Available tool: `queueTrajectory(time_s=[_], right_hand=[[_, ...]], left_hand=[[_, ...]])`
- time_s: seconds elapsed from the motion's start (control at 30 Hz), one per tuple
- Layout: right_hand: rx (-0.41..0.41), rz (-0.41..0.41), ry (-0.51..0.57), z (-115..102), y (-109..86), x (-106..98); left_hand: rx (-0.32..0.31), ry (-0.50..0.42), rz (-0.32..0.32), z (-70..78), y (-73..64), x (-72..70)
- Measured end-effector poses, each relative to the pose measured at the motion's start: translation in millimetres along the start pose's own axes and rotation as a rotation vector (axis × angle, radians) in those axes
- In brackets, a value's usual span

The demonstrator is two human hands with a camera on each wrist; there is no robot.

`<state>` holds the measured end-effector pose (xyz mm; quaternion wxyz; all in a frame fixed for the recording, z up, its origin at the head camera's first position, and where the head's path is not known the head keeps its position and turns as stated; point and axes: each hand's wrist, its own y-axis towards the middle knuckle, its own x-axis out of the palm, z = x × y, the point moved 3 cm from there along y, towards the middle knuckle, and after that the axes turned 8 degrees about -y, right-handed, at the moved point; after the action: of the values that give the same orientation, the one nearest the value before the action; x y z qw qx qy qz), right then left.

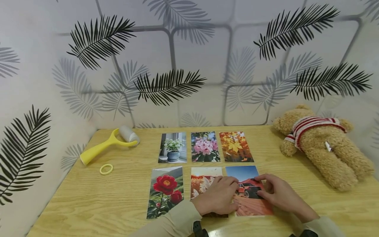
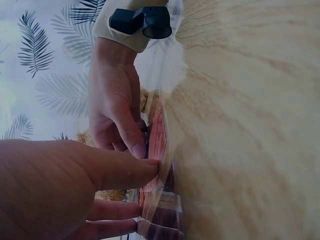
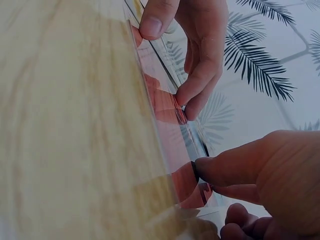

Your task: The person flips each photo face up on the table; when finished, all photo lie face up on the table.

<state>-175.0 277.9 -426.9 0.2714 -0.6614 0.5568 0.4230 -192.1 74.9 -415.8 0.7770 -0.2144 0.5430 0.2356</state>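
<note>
In the head view, a photo card of an orange pickup truck in a red desert (image 1: 251, 205) lies on the table at the lower right of two rows of cards. My left hand (image 1: 217, 196) rests fingertips and thumb along its left side, covering much of the pampas grass card (image 1: 204, 174). From the other side, my right hand (image 1: 281, 194) touches the truck card near its right edge, thumb and forefinger spread apart. Both wrist views look low across the table, with fingertips right at the card's surface (image 3: 162, 115).
Left of the pampas grass lies a red flower card (image 1: 165, 186). Behind are cards of a potted plant (image 1: 173, 148), pink blossoms (image 1: 205, 147) and autumn leaves (image 1: 236, 146). A yellow-handled roller (image 1: 103, 144) and yellow ring (image 1: 106, 169) lie left, a teddy bear (image 1: 322, 144) right.
</note>
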Motion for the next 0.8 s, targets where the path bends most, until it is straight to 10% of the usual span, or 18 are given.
queueTrajectory(time_s=[0.67,0.8], right_hand=[[-0.008,-0.051,0.146,4,4.4,2],[-0.063,0.05,0.06,5,1.8,-5]], left_hand=[[0.021,-0.16,-0.017,-6.8,-4.0,4.6],[0.047,-0.219,0.043,-13.9,-7.5,-4.6]])
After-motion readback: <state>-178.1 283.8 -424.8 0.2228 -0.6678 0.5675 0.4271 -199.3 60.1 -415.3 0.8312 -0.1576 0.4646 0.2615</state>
